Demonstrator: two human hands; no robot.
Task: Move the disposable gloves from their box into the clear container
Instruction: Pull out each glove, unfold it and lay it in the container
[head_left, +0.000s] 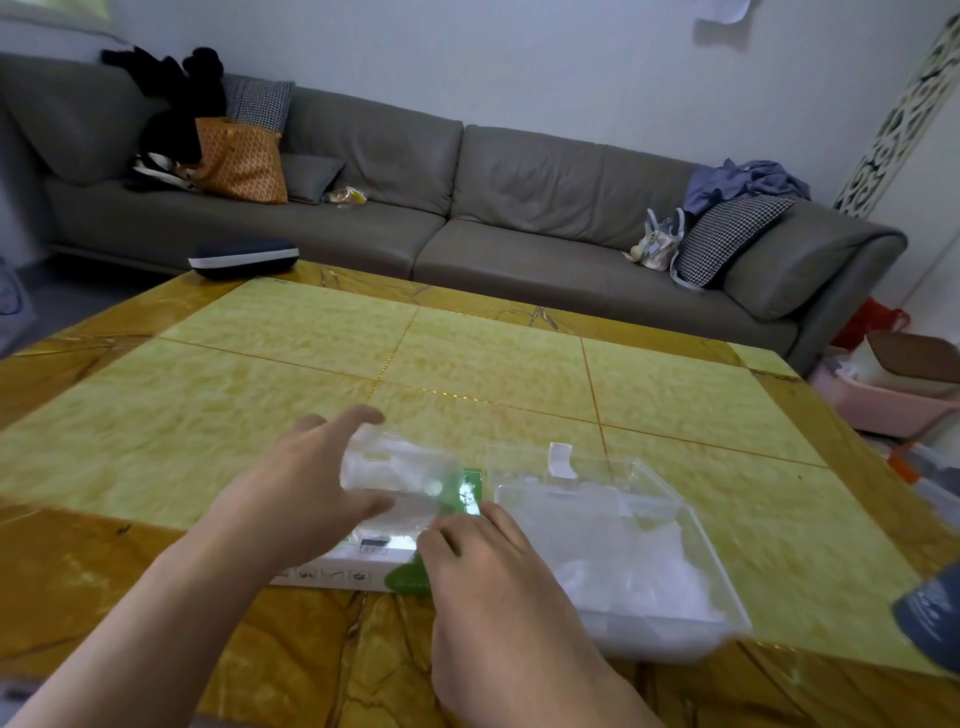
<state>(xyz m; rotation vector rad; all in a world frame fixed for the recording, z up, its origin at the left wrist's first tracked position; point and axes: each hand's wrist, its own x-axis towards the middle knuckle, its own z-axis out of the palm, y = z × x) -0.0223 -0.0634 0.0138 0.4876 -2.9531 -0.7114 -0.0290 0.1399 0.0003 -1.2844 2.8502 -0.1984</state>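
Observation:
A white and green glove box (363, 564) lies flat near the table's front edge. Above it my left hand (296, 488) grips a stack of clear disposable gloves (395, 473), thumb under the stack and fingers over its far side. My right hand (467, 561) pinches the stack's near right corner over the box's green end. Just to the right stands the clear container (691, 525), open on top, with a heap of gloves (623, 566) lying inside it.
The table (467, 364) has yellow tiles and a brown marbled border. A dark glasses case (243, 258) sits at its far left corner. A grey sofa (467, 208) with cushions and bags runs behind. A pink tub (878, 400) stands on the floor at the right.

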